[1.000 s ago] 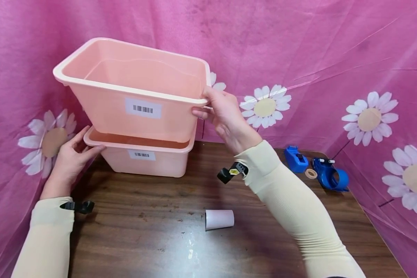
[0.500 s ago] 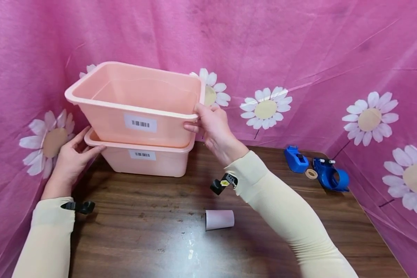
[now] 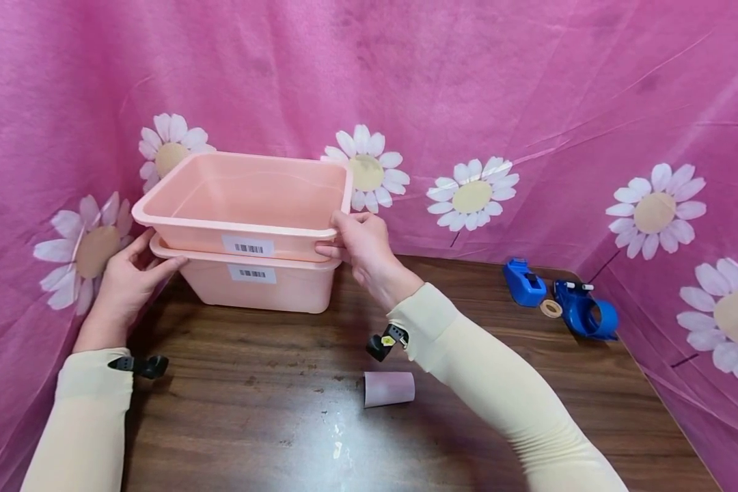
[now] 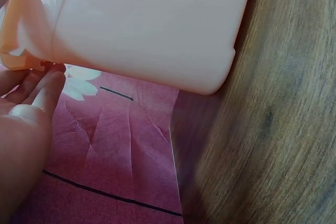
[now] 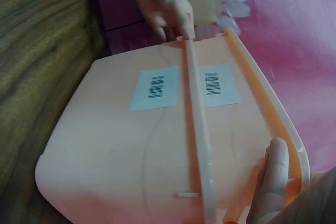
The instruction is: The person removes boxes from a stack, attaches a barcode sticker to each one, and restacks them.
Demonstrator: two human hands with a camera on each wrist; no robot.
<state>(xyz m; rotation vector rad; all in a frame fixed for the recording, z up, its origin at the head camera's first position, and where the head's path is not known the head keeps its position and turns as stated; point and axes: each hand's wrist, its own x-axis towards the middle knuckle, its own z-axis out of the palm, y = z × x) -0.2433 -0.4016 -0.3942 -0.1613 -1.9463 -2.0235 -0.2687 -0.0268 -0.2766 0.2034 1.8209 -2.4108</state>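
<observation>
Two pale pink plastic bins stand nested at the back left in the head view. The lower bin rests on the table, a barcode label on its front wall. The upper bin sits partly inside it, its rim raised above the lower rim. My right hand grips the upper bin's right front corner, thumb over the rim and fingers beneath. At the lower bin's left end, my left hand holds the rim between thumb and fingers. The right wrist view shows both barcode labels side by side.
A small whitish-pink cup lies on its side on the wooden table. Blue tape dispensers and a tan tape ring sit at the back right. Pink flowered cloth hangs behind and along both sides.
My right hand has lowered the upper bin down into the lower one, also shifting slightly right at its left end. My left hand has stayed on the lower rim.
</observation>
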